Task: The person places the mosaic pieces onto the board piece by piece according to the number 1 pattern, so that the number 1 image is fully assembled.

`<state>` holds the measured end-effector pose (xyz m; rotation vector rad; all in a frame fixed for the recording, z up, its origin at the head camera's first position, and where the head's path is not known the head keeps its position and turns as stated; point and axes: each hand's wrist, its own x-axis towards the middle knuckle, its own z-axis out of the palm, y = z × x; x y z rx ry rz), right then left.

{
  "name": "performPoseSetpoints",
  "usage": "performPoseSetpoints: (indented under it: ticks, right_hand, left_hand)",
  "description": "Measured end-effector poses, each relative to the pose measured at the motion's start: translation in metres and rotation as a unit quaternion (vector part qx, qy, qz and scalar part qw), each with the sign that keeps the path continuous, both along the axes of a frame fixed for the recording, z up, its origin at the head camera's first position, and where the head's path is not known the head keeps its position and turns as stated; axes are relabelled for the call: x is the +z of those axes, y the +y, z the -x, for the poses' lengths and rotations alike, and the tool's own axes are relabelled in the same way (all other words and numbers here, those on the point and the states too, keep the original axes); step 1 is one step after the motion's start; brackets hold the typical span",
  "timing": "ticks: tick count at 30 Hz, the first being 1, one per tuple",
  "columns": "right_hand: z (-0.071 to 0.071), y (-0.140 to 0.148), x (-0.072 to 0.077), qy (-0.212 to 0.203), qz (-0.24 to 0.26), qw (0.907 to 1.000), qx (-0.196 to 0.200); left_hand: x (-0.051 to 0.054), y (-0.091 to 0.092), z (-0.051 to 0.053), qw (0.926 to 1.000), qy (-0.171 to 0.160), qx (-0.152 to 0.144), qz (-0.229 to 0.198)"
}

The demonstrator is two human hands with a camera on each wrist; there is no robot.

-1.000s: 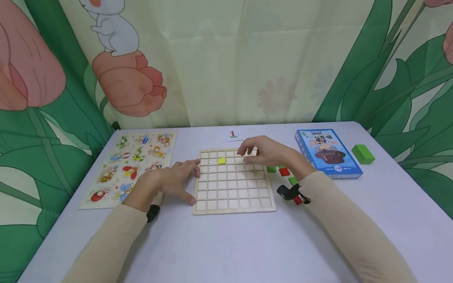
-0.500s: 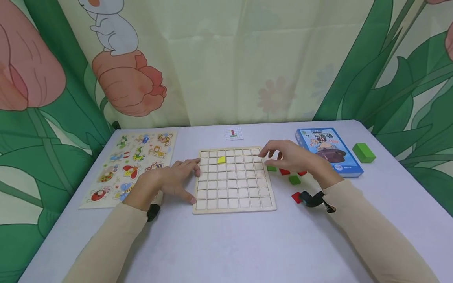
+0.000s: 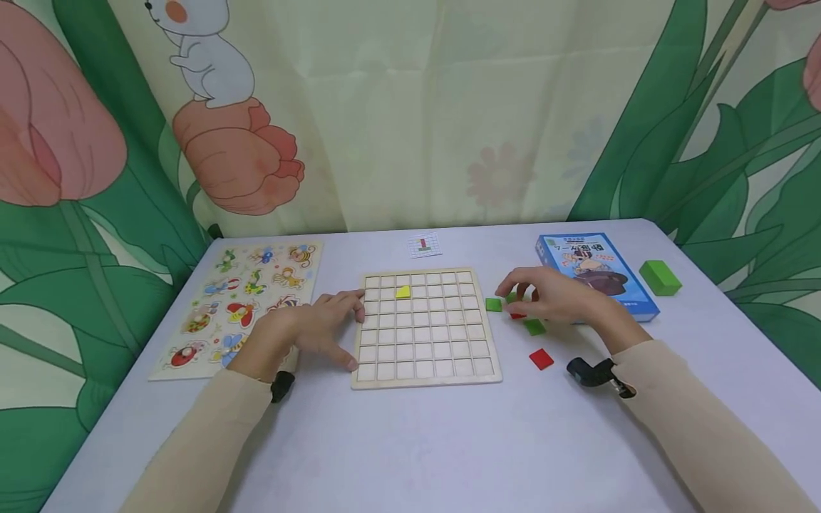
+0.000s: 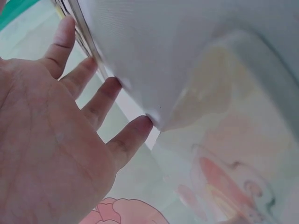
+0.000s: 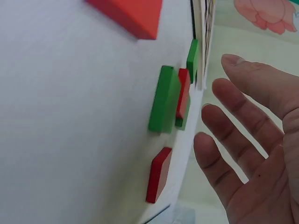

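Note:
A wooden grid board [image 3: 423, 387] lies mid-table, with one yellow tile [image 3: 403, 292] in a cell near its upper left. My left hand [image 3: 321, 326] touches the board's left edge, fingers and thumb spread; the left wrist view shows its bare palm. Right of the board, my right hand [image 3: 554, 293] hovers above scattered square tiles, thumb and fingers loosely bent and apart. Around it are a green tile [image 3: 493, 305], another green tile [image 3: 534, 327] and a red tile [image 3: 541, 358]. The right wrist view shows a red tile [image 5: 160, 175] below the fingers, and nothing held.
A blue picture box [image 3: 596, 274] lies behind the right hand, with a green block [image 3: 659, 278] beside it. At the back is a small grid card [image 3: 425, 246] with a red and green figure. An insect picture board [image 3: 250, 285] lies at left, partly under the left arm.
My right hand has moved from over the board's upper right to the tiles on the right, and lower. The left hand stays at the board's edge. The yellow tile has not moved.

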<state>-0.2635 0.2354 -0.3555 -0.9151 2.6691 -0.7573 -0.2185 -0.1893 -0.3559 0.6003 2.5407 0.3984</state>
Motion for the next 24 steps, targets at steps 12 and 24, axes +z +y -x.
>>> performPoseSetpoints:
  ticks: [12,24]
  right_hand:
    - [-0.007,0.012,-0.003,-0.016,-0.023,0.9996,-0.001]
    - [-0.011,0.020,-0.006,-0.005,-0.021,0.9997,-0.007]
  left_hand:
    - [-0.001,0.000,-0.002,0.9999,-0.003,0.009,-0.012]
    - [-0.005,-0.001,0.000,0.9999,0.004,0.008,-0.011]
